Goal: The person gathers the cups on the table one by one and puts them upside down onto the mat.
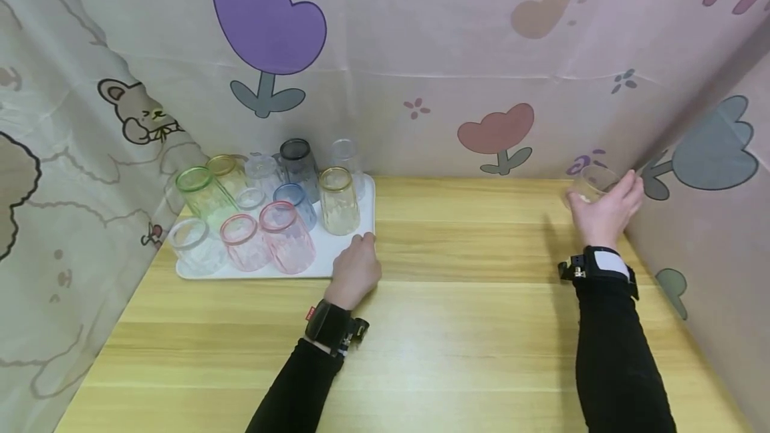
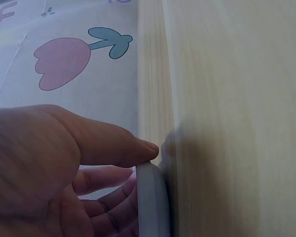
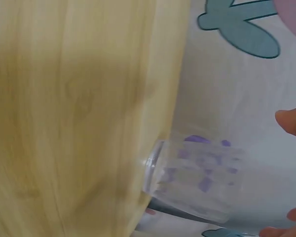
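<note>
two hands at work on the table (image 1: 457, 326)
right hand (image 1: 603, 214) curls round a clear glass (image 1: 592, 184); left hand (image 1: 355, 271) pinches the white tray (image 1: 325, 262) corner, tumblers (image 1: 286, 236) just beyond it.

Eleven glasses (image 1: 287, 236) are standing on one tray (image 1: 337, 252), and one more glass (image 1: 592, 186) is sitting apart; two hands (image 1: 356, 271) are showing.
</note>
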Demonstrator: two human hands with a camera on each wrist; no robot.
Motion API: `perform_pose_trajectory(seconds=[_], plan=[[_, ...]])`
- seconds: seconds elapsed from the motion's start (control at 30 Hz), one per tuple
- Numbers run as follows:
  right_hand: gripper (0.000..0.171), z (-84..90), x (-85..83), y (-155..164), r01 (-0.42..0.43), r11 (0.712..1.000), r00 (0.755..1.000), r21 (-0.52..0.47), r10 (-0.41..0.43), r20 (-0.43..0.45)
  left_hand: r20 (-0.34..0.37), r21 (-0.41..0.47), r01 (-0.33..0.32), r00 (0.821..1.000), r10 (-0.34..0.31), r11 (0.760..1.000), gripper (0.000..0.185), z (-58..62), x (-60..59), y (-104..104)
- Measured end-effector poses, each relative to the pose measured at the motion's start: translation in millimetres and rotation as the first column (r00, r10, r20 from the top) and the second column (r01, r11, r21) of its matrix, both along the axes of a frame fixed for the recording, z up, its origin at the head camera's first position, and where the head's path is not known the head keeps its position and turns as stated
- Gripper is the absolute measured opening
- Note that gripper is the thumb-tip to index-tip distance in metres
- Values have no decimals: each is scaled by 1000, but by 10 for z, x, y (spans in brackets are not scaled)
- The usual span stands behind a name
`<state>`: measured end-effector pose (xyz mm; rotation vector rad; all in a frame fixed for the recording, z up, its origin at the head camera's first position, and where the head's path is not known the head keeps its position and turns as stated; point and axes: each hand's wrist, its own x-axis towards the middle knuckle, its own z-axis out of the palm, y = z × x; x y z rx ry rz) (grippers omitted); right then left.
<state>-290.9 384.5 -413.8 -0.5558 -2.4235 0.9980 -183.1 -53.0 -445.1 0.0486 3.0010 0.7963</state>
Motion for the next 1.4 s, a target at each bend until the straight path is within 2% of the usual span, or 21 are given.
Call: perform_pose_trajectory(seconds=[0.23, 0.47, 0.93, 1.17, 1.4], plan=[[109, -36, -113, 110, -4, 1000, 999, -21, 5, 37, 9, 8, -2, 1000, 2, 1000, 35, 5, 11, 7], [107, -19, -209, 187, -37, 998, 992, -53, 43, 117, 9, 5, -13, 1000, 13, 1000, 36, 12, 3, 6], [100, -81, -345, 285, -63, 998, 970, 29, 54, 237, -3, 3, -17, 1000, 17, 1000, 36, 6, 7, 21], [104, -84, -404, 355, -51, 998, 970, 20, 45, 240, -3, -3, -21, 1000, 21, 1000, 35, -9, -6, 18], [111, -104, -425, 380, 9, 995, 984, -104, 10, 176, -1, -4, -21, 1000, 21, 1000, 34, -15, -5, 18]])
